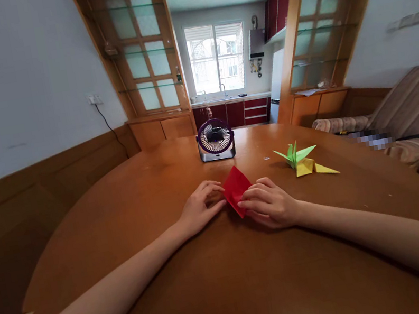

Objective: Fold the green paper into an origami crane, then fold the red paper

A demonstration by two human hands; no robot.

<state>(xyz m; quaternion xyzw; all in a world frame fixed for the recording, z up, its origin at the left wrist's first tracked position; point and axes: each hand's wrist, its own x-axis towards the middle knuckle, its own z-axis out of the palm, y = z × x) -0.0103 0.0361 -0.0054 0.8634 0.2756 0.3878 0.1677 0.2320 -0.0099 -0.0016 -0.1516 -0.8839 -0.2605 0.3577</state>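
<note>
A folded sheet of red origami paper (237, 182) stands out in front of me, turned like a diamond just above the tabletop. My right hand (269, 203) pinches its lower right side, with the fingers bent over the paper and covering part of it. At the left corner, my left hand (203, 206) has its fingertips and thumb against the edge, one above the other. Beyond the right hand lie a green origami crane (293, 156) and a yellow folded paper figure (306, 167), which touch or overlap.
A small purple desk fan (215, 137) stands behind the red paper on the round wooden table (232, 292). To the right is a striped armchair (418, 106). A black cord (107, 123) hangs from the left wall socket. Behind are glass shelves and a kitchen window (217, 58).
</note>
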